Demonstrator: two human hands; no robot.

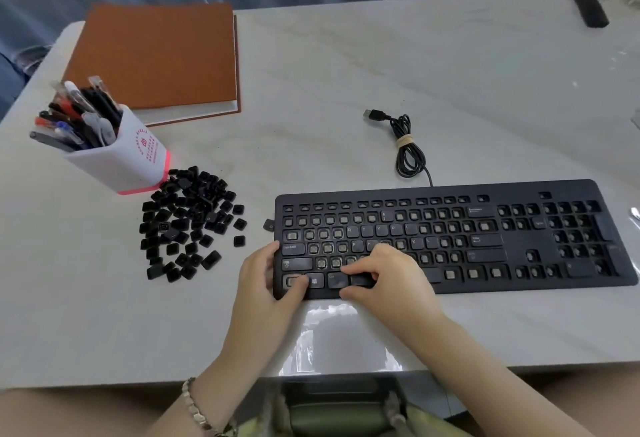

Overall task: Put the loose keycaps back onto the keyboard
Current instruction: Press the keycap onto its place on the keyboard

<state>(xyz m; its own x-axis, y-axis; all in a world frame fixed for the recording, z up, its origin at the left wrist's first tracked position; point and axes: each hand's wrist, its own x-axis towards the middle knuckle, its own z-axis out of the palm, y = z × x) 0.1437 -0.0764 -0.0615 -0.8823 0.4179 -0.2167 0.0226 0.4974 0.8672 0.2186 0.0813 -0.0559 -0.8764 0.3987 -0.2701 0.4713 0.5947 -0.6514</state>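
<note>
Black keyboard [519, 246] with many bare sockets lies on the pale surface [346, 90], near right; loose keycaps [188, 225] are heaped to its left; left hand [268, 277] grips its near-left corner; right hand [384, 273] presses bent fingers on the bottom row (whether they hold a keycap cannot be told).

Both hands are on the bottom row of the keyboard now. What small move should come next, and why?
Probably press the right hand straight down on the bottom-row keycap under its fingertips, while the left hand holds the keyboard edge. Many sockets are bare, and the keycap pile waits.
</note>
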